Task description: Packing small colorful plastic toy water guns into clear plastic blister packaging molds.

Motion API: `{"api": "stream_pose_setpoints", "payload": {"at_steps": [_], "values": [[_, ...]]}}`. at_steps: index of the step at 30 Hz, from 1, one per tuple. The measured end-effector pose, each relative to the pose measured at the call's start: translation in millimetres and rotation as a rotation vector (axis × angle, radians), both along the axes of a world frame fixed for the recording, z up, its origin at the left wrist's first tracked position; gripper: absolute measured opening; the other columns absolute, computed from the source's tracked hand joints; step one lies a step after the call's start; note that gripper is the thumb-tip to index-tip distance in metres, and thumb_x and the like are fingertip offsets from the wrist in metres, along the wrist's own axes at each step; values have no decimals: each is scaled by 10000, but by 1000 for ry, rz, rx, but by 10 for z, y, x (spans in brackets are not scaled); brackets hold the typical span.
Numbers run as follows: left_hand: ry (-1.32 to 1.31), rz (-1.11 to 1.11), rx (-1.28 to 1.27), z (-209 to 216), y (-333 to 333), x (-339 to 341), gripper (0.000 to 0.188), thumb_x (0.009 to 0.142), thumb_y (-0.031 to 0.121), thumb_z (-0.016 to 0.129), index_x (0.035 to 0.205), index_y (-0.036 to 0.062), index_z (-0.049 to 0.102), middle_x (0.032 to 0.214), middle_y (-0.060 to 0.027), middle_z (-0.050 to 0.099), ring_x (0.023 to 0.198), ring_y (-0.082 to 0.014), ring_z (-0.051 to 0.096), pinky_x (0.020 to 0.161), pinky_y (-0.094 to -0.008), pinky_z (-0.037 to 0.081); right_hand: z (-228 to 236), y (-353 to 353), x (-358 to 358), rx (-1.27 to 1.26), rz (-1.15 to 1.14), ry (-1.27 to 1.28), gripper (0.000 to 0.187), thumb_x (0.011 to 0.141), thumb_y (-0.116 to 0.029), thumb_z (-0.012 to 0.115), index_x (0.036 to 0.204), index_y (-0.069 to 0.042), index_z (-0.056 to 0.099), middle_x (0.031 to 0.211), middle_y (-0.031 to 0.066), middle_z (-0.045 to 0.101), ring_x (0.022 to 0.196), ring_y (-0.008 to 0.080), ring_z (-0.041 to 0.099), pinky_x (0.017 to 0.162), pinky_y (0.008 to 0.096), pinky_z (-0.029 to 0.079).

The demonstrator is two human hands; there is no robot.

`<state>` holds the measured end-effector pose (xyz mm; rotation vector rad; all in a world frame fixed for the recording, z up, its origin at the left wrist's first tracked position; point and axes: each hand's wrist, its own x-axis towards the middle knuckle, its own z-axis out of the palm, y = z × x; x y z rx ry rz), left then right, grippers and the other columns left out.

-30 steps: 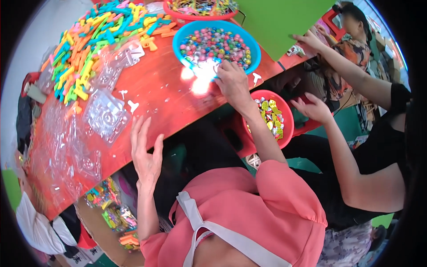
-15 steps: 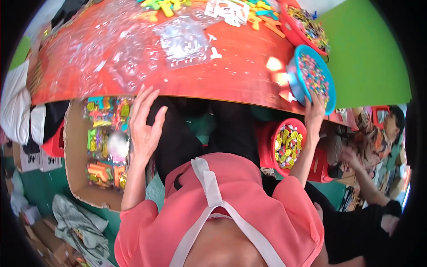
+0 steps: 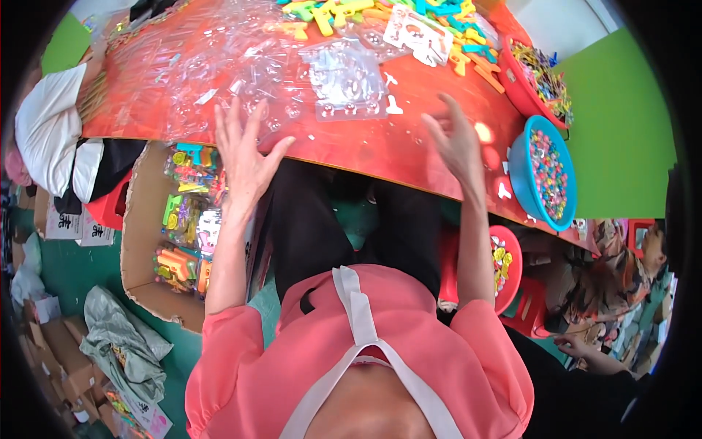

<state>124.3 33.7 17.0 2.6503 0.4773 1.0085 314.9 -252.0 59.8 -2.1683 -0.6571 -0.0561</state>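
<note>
My left hand is held over the near edge of the red table, fingers spread and nothing in it. Clear plastic blister packaging lies in a loose pile just beyond its fingertips. My right hand hovers above the table's near right part, its fingers apart, slightly blurred and without any visible object. Between and beyond the hands rests a clear moulded blister tray, with small white pieces beside it. To the right of my right hand, at the table edge, stands a blue basin of small colourful balls.
Toy guns and a white cut-out card lie at the far side. A red basin of small parts stands far right. Below the table are a cardboard box of packed toys and a red tub. Another person sits right.
My right hand has left the blue basin's rim and moved left over the table. My left hand stays spread near the table edge. The view has shifted.
</note>
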Motion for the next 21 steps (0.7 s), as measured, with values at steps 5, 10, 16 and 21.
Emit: {"api": "stream_pose_setpoints", "payload": {"at_steps": [5, 10, 16, 21], "values": [[44, -54, -59, -71, -24, 130, 553, 828, 272, 756, 1332, 133, 577, 1462, -182, 396, 1434, -432, 203, 1139, -524, 259, -210, 775, 249, -232, 79, -59, 729, 817, -452, 715, 1381, -59, 470, 862, 134, 714, 849, 323, 699, 783, 434, 526], [34, -139, -135, -151, 10, 159, 408, 839, 78, 706, 1240, 87, 628, 1331, -132, 536, 1366, -385, 356, 1101, -472, 342, -402, 564, 484, -34, 77, 122, 655, 809, -289, 714, 1369, -40, 484, 785, 122, 681, 762, 224, 688, 692, 375, 533], [-66, -186, -150, -235, -20, 21, 319, 808, 54, 727, 1123, 79, 686, 1242, -99, 605, 1304, -346, 455, 1063, -450, 389, -342, -615, 675, -74, -105, 48, 449, 864, -255, 673, 1219, 10, 598, 813, 134, 686, 769, 194, 682, 677, 337, 540], [-69, -183, -168, -243, -39, -59, 260, 804, 27, 723, 1059, 69, 694, 1212, -94, 621, 1292, -354, 469, 1037, -443, 415, -179, -612, 679, -324, -199, -547, 336, 870, -196, 668, 1182, -73, 641, 1110, 174, 624, 1021, 346, 594, 899, 417, 477]]}}
